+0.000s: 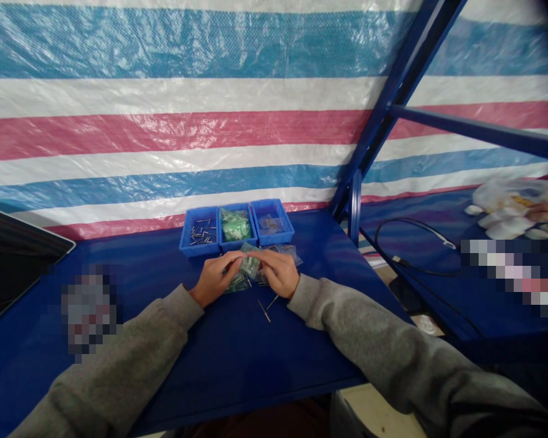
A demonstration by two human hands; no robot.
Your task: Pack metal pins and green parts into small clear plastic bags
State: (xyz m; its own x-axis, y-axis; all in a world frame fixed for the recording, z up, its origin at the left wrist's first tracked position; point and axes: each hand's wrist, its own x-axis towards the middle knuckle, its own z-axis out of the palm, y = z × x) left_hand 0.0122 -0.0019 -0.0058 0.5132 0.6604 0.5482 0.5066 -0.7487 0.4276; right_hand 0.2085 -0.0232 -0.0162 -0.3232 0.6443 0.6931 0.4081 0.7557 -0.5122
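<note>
The small green packet point(251, 264) is up between both hands over the tabletop point(237, 365), in front of three blue bins; the left hand point(215, 278) and the right hand point(279, 271) each appear to pinch one side of it, fingers curled in. Pulling unevenly could tear the thin plastic or tip out whatever is inside. Below, the other green packets point(238, 283) lie close enough that a dropped piece might get lost among them. Nearer the person, two loose metal pins point(264, 311) could roll if a sleeve brushes them.
</note>
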